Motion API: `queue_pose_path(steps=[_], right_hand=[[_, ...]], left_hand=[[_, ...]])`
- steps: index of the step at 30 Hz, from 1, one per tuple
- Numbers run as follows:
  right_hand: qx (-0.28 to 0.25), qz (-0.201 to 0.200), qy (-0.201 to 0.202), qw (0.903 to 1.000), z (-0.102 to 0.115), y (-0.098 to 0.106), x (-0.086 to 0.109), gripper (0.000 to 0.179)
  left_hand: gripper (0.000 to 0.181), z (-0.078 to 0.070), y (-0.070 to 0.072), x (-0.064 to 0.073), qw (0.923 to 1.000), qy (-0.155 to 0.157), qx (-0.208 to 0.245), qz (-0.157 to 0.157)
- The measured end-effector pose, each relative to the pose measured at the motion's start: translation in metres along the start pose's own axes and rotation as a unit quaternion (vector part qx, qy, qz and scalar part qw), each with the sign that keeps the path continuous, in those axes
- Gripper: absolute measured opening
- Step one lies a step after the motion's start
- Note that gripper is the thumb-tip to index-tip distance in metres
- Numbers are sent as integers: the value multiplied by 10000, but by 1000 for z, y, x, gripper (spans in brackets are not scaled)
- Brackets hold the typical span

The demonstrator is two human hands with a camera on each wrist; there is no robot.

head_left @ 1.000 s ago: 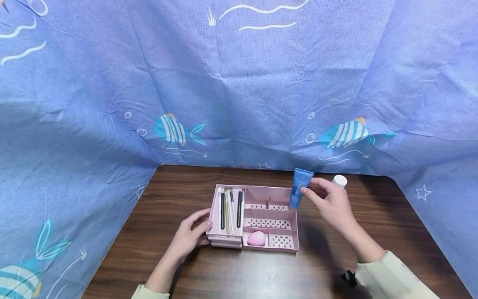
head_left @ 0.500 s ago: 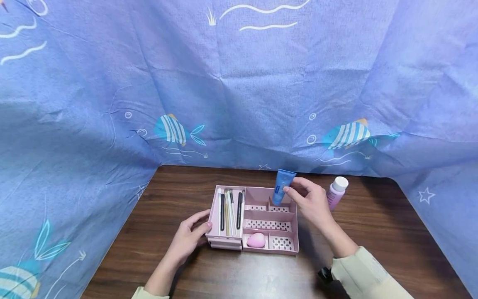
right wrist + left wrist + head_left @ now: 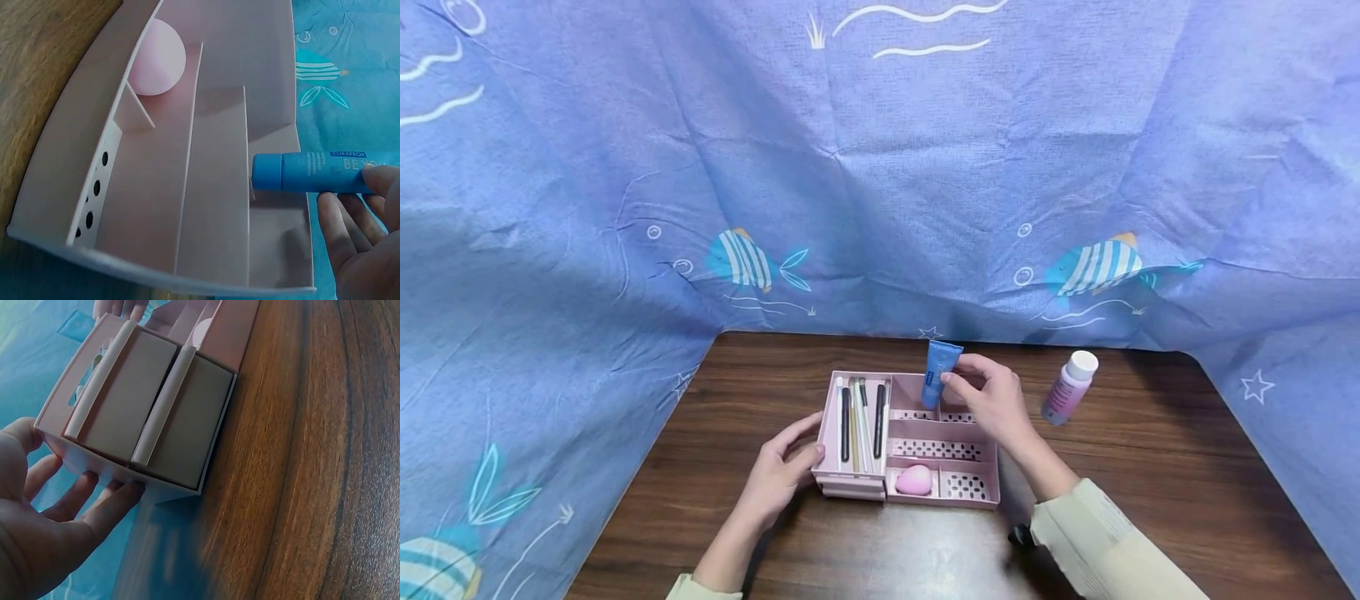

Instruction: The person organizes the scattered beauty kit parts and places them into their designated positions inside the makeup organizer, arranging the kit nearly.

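My right hand (image 3: 996, 400) pinches a blue tube (image 3: 312, 172) between thumb and fingers. Its blue cap points down over the back compartments of a pink organizer (image 3: 943, 429), near the small divider there. The right wrist view shows the cap within the back row's walls; contact cannot be told. On the organizer's left side, my left hand (image 3: 782, 467) rests with extended fingers against the wall and the thumb at the top edge. Several makeup brushes (image 3: 857, 425) lie in its left tray, above two drawers (image 3: 125, 394). A pink makeup sponge (image 3: 914, 480) sits in a front compartment.
A purple-pink bottle (image 3: 1063, 400) with a white cap stands on the dark wooden table (image 3: 1150, 467), right of the organizer. Behind the table hangs a blue fish-patterned cloth (image 3: 880, 167).
My right hand has moved left with the blue tube, from the organizer's right edge to above its back compartments. The bottle has come fully into sight. My left hand stays put.
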State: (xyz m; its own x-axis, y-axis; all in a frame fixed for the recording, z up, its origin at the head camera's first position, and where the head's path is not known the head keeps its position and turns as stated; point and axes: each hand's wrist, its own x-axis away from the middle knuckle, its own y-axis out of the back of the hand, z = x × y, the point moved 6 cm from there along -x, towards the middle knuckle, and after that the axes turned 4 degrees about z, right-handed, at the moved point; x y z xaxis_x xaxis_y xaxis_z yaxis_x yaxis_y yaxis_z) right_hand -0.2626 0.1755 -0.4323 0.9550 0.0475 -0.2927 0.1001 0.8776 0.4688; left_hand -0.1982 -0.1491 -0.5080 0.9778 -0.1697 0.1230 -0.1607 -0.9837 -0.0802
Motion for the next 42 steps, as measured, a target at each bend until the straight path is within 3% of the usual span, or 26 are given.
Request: queue_pose_path(steps=[8,30,42], right_hand=[[-448,505,-371,9970,-9,-21,-1,22],[549,861,-424,9939,-20,-43,2,22],[425,1025,-282,9934,-22,-43,7,19]], left_hand=[[52,0,0,1,10000,29,74,42],[50,0,1,-1,10000,-35,-21,55],[49,2,1,-1,10000,-81,-34,6]])
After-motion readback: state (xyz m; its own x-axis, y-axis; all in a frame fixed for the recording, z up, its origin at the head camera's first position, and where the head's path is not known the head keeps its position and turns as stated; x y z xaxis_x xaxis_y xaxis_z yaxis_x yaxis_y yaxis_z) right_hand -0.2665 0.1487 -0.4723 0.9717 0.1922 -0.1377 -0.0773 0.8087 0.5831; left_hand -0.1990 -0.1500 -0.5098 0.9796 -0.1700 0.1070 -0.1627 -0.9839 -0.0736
